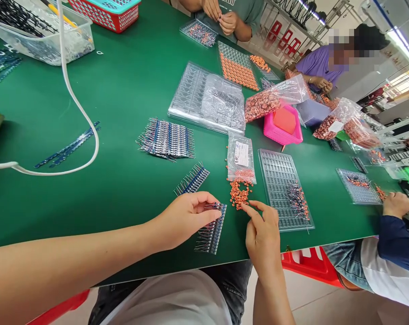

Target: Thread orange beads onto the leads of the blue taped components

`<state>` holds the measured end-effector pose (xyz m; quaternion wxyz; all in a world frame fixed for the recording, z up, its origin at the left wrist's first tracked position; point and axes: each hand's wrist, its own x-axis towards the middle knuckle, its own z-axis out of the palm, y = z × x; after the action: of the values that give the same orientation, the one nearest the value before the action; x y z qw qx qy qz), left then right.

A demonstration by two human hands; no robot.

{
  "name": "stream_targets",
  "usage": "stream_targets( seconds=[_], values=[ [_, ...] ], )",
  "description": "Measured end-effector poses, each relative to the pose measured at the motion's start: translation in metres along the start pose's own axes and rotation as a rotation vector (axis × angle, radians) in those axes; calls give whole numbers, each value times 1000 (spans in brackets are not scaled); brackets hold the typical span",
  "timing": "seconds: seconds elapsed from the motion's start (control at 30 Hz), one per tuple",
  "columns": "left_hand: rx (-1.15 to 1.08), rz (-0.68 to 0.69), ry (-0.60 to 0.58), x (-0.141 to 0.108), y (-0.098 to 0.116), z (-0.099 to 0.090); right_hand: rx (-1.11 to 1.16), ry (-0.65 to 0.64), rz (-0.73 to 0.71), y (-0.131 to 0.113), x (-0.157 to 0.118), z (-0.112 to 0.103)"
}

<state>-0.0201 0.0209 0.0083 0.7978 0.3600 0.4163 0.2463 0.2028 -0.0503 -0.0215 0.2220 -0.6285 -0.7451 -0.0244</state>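
Observation:
My left hand (182,221) pinches the upper end of a strip of small electronic parts with thin wire leads (213,235), between thumb and fingers. The strip's lower part lies along the green table. My right hand (263,234) has its index finger stretched to the near edge of a pile of small orange rings (237,194), touching it; nothing shows in its grip. Behind the pile lies a labelled clear bag (241,155) with more rings inside. Right of it, a clear slotted tray (278,189) carries several leaded parts with orange rings on them.
Beyond my left hand lie a short part strip (193,178) and a stack of strips (167,139). Clear trays (186,92), a pink basket (282,131) and bags of rings (263,106) stand farther back. A white cable (89,119) crosses the left. Co-workers' hands (398,205) work nearby.

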Motion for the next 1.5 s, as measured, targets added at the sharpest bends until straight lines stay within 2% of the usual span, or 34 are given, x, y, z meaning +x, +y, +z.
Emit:
stream_targets(
  seconds=[0.3, 0.47, 0.77, 0.97, 1.1, 1.3, 1.43, 1.5],
  values=[
    [43, 22, 15, -1, 1, 0, 54, -8, -39, -3, 3, 8],
    [50, 19, 8, 0, 0, -1, 82, 72, 48, 1, -7, 5],
    [72, 28, 6, 0, -2, -3, 104, 51, 73, -12, -5, 6],
    [56, 40, 3, 1, -3, -3, 29, 42, -23, -14, -2, 6],
    [35, 38, -3, 1, -3, -3, 9, -34, -114, -13, 5, 0],
    [33, 42, -21, 1, -2, -1, -4, -134, -160, -9, 22, -4],
    [86, 75, -21, -1, -3, -1, 5, -75, -143, -12, 22, 2],
    [130, 108, -29, -2, -3, -1, 111, 3, -60, -18, 17, 5]
  ],
)
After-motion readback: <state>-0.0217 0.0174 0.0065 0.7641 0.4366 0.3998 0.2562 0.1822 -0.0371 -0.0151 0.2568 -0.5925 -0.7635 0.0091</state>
